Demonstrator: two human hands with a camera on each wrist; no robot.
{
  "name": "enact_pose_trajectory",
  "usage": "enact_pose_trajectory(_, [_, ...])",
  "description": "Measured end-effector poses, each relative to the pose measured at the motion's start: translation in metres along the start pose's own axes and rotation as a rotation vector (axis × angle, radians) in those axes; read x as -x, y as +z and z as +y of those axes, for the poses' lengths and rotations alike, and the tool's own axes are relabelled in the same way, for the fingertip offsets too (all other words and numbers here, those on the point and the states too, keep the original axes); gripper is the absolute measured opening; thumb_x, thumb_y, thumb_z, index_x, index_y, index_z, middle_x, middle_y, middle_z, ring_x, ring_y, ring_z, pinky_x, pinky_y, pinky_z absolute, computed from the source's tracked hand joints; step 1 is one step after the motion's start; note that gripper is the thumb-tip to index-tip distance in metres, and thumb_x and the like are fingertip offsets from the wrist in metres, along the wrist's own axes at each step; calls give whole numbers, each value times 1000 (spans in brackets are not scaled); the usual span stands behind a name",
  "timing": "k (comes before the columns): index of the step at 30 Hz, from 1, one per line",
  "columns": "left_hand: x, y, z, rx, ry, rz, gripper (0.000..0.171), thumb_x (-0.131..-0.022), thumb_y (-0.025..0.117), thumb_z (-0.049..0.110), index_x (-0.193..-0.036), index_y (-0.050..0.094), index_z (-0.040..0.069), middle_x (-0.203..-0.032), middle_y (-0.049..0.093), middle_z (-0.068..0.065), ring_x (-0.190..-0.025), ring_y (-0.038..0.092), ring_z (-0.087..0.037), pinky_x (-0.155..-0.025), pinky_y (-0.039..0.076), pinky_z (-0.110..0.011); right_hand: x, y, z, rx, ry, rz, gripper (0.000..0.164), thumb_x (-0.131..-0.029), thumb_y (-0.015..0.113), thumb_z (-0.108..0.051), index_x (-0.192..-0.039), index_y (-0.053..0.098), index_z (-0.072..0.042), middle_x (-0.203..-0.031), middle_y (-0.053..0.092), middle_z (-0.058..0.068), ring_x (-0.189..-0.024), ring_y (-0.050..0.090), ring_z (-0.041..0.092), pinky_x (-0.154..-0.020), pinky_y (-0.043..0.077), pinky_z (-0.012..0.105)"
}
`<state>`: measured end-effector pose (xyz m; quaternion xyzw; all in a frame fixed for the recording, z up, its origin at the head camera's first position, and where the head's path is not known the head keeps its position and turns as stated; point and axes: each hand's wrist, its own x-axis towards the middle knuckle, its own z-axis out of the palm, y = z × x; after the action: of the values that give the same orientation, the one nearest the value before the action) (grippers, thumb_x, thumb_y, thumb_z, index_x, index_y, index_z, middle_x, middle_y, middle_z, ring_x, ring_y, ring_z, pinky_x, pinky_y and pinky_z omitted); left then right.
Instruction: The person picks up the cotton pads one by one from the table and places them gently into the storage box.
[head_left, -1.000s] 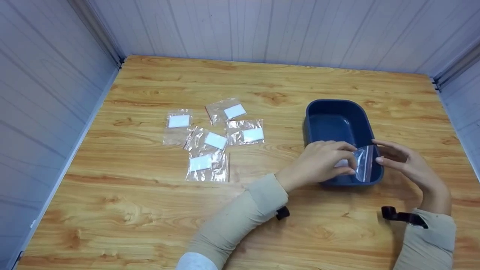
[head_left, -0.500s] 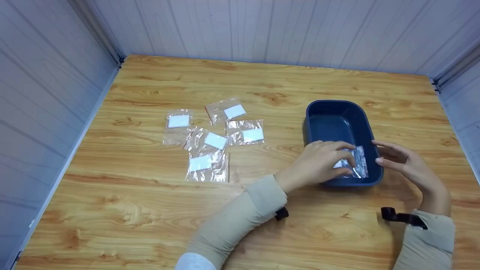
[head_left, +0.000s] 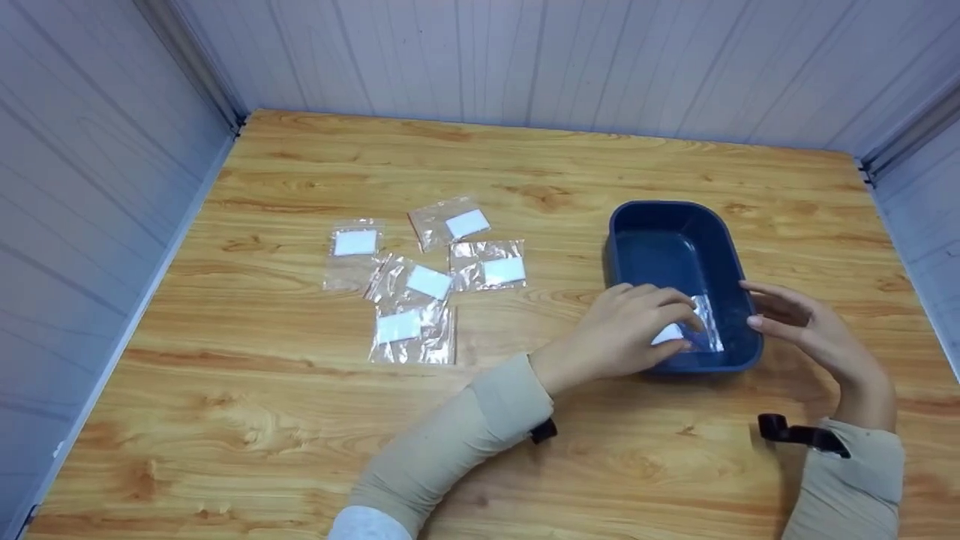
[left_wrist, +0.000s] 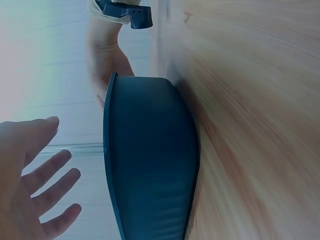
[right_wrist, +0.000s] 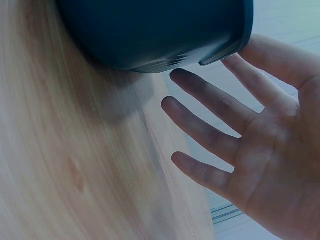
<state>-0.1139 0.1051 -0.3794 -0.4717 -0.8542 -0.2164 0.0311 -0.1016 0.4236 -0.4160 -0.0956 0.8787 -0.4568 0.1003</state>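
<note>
head view: the left hand (head_left: 637, 328) hangs over the near left part of the dark blue bin (head_left: 727, 279), its fingers loosely bent, and the left wrist view shows them spread apart with nothing in their grip. facing it, the right hand (head_left: 829, 337) stands at the bin's right side, thumb and a finger resting against the rim, the other fingers stretched out; it clasps nothing either. between the two hands, on the bin's floor towards the person, lies a clear zip bag (head_left: 709, 330) with a white card (head_left: 666, 334) in its left end. the left hand is nearer and covers part of the bag, so its full length and any touch of the fingertips cannot be told; its long axis seems to run left to right, across the bin's own, which points away from the person. outward to the left, five more zip bags (head_left: 394, 276) lie flat on the table (head_left: 637, 465). the relation that counts most, as i judge it, is this leftward gap: the left hand is much nearer to them than the right. the rightmost loose bag (head_left: 480, 259) is closest, its long axis left to right, card at the end towards the left hand.
</note>
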Motion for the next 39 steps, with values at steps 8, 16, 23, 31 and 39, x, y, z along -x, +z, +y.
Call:
enact_pose_trajectory(8, [19, -7, -6, 29, 11, 5, 31, -101, 57, 39, -128, 64, 25, -130, 60, 9, -120, 53, -8, -95, 41, -23, -1, 3, 0, 22, 20, 14, 50, -100, 61, -14, -147, 47, -7, -132, 56, -10, -112, 55, -4, -86, 45, 11])
enact_pose_trajectory(16, [43, -16, -17, 45, 19, 29, 28, -99, 62, 35, -123, 66, 22, -127, 62, 6, -114, 56, -10, -100, 42, -25, 0, 4, 1, -38, 8, 0, 51, -100, 61, -11, -148, 45, -7, -134, 54, -13, -115, 54, -4, -88, 45, 12])
enact_pose_trajectory(23, [61, -22, -26, 56, -20, 16, 28, -99, 63, 32, -124, 66, 22, -129, 62, 6, -125, 53, -13, -109, 36, -29, 1, 2, 2, -29, 0, -3, 50, -100, 60, -10, -148, 45, -7, -134, 54, -13, -115, 53, -5, -89, 44, 11])
enact_pose_trajectory(31, [85, -26, -38, 33, -21, 50, 25, -99, 62, 30, -122, 67, 23, -128, 63, 5, -125, 53, -15, -108, 37, -34, 0, 2, 1, 4, 25, -2, 51, -100, 60, -14, -149, 45, -9, -137, 52, -8, -114, 52, -5, -88, 44, 11])
enact_pose_trajectory(39, [108, -32, -53, 21, -79, 35, 24, -98, 63, 30, -119, 68, 21, -125, 63, 5, -121, 56, -16, -105, 41, -34, 0, 2, -1, 13, 39, 1, 52, -100, 60, -16, -149, 44, -9, -141, 51, -5, -115, 50, -6, -88, 43, 10])
